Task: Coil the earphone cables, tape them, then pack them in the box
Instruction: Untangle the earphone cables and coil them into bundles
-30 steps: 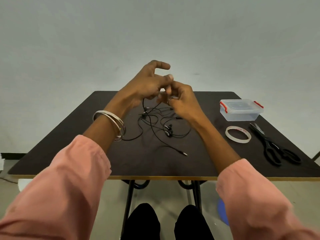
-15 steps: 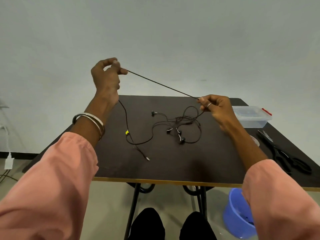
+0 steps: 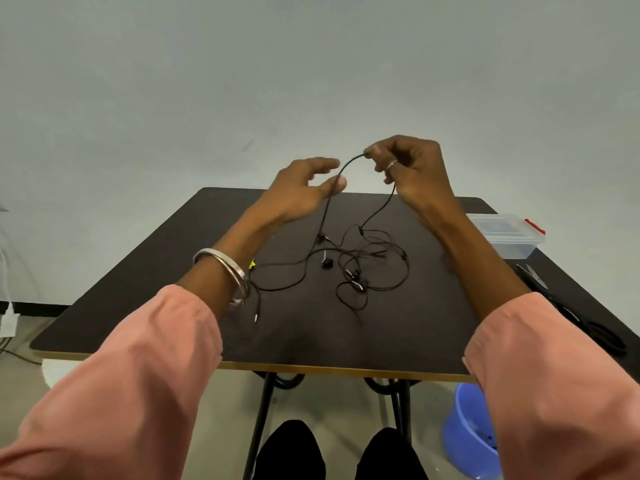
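Black earphone cables [image 3: 349, 268] lie tangled on the middle of the dark table [image 3: 145, 292], with earbuds and a jack plug among them. One strand rises from the tangle in an arch. My right hand [image 3: 412, 168] pinches the top of that arch between thumb and fingertips, above the table's far edge. My left hand [image 3: 304, 188] is just left of it, fingers spread and loosely bent, its thumb touching the cable's left run. The clear plastic box [image 3: 509, 233] with red clips stands shut at the table's right edge.
Black scissors [image 3: 575, 313] lie along the right side of the table, partly behind my right arm. A blue plastic bucket [image 3: 467, 434] stands on the floor under the right corner. Bangles circle my left wrist. A white charger hangs at far left.
The cable was stretched taut between my hands, held far apart; now the hands have come close together and the strand hangs as a loose arch. My left hand has loosened its grip.
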